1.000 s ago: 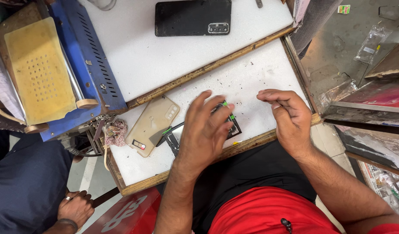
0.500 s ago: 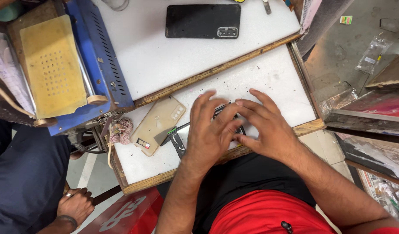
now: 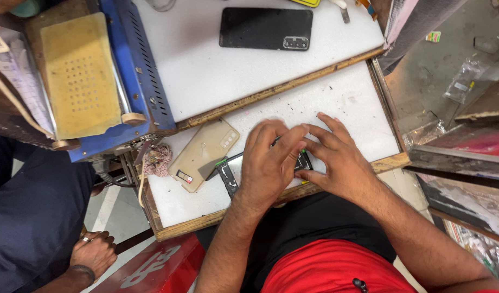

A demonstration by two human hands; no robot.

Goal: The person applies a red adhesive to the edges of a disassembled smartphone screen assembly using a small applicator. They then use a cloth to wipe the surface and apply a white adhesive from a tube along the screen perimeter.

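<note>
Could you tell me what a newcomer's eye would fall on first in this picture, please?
Both hands, the left hand and right hand, press together on an opened phone at the white board's near edge. A beige back cover lies just left of it, a black phone face down farther back, and a blue machine with a yellow pad at far left.

the left hand (image 3: 268,165) and right hand (image 3: 336,160) cover most of the opened phone (image 3: 228,174), only its end peeks out left of the fingers. what the fingertips pinch is hidden. a bystander's hand (image 3: 95,252) sits low, body cut off by the edge.
</note>
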